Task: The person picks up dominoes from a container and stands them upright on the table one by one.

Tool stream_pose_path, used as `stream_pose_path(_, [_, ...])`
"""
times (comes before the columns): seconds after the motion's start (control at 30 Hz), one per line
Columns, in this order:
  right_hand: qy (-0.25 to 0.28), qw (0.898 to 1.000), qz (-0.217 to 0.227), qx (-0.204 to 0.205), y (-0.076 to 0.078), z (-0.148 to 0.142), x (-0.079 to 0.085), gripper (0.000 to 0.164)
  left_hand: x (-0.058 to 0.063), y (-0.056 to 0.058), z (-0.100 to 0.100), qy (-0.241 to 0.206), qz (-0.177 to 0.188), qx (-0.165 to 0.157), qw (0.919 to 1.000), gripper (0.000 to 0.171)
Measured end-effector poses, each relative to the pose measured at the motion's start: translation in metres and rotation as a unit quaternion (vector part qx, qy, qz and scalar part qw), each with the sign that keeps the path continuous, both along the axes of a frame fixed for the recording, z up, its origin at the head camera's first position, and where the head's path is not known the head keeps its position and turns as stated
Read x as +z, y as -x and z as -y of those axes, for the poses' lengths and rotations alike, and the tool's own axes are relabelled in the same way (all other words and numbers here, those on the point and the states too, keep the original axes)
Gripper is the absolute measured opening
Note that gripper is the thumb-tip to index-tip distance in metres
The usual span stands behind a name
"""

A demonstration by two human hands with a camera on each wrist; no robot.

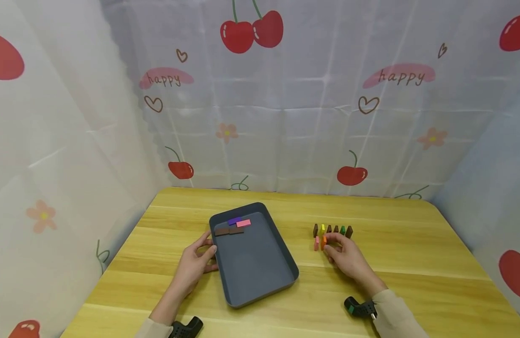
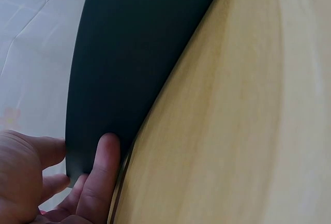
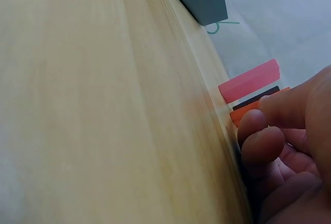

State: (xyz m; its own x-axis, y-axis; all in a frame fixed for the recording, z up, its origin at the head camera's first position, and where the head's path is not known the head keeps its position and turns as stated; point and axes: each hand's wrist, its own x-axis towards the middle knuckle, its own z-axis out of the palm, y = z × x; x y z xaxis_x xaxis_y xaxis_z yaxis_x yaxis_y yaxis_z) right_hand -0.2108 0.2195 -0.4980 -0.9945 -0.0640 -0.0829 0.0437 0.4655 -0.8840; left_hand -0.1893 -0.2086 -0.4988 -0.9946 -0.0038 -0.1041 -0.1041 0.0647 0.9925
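- Head view, centre: your relaxed left hand (image 1: 193, 263) touches one tray (image 1: 256, 267), four blocks (image 1: 243, 223) inside.
- Right: your right hand (image 1: 347, 257) pinches one orange block (image 1: 323, 241), partly hidden; seven blocks (image 1: 322, 229) beside.

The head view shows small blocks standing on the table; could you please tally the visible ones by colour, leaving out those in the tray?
Brown blocks: 4
Yellow block: 1
Green block: 1
Pink block: 1
Orange block: 1
Total: 8

2 beige sleeves (image 1: 397, 315) are worn. 2 black wrist cameras (image 1: 361, 308) are seen, the right one marked with green.
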Motion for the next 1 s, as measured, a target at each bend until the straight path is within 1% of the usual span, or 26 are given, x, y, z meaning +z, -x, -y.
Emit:
stream_pose_path(0.37, [-0.011, 1.000, -0.010, 0.005, -0.0004, -0.0012, -0.0007, 0.036, 0.0016, -0.0003, -0.0011, 0.005, -0.011, -0.002, 0.9999, 0.060])
stream_pose_path(0.47, [-0.005, 1.000, -0.009, 0.008, 0.0003, -0.0012, -0.0004, 0.037, 0.0019, -0.0007, -0.0009, 0.008, -0.012, -0.003, 0.9999, 0.060])
stream_pose_path(0.67, [0.013, 1.000, -0.004, 0.012, 0.0012, -0.0013, 0.0022, 0.039, 0.0030, -0.0008, -0.0013, 0.003, -0.002, -0.004, 1.0000, 0.059])
stream_pose_path(1.0, [0.012, 1.000, -0.001, 0.008, -0.0022, -0.0028, 0.0062, 0.042, 0.0011, 0.0008, -0.0008, 0.007, -0.003, 0.001, 1.0000, 0.059])
